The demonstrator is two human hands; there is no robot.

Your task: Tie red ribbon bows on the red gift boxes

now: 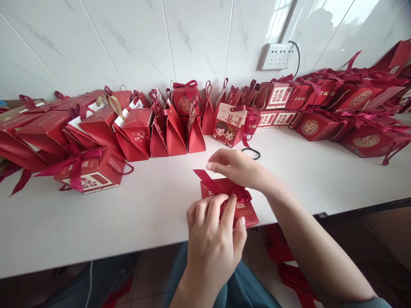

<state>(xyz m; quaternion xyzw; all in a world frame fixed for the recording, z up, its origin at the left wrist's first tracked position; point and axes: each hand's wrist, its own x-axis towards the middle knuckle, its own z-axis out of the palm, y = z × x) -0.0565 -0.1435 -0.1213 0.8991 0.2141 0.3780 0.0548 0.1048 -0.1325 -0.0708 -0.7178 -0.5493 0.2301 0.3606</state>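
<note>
A small red gift box (247, 216) with pale Chinese print lies at the front edge of the white table. A dark red satin ribbon (207, 182) crosses it, gathered at the right and with one tail sticking out past the far left corner. My left hand (212, 231) rests over the near side of the box, fingertips pressed on the ribbon and thumb at the front; it covers much of the print. Just above the far edge, my right hand (236, 167) hovers with fingers loosely bent and thumb apart, nothing visible in it.
A black hair tie (251, 153) and a gift box with a cartoon couple (226, 126) are beyond my right hand. Rows of red boxes (175, 132) line the wall. A ribboned box (96, 171) stands left, stacked boxes (353, 100) right. A power strip (276, 56) hangs on the wall.
</note>
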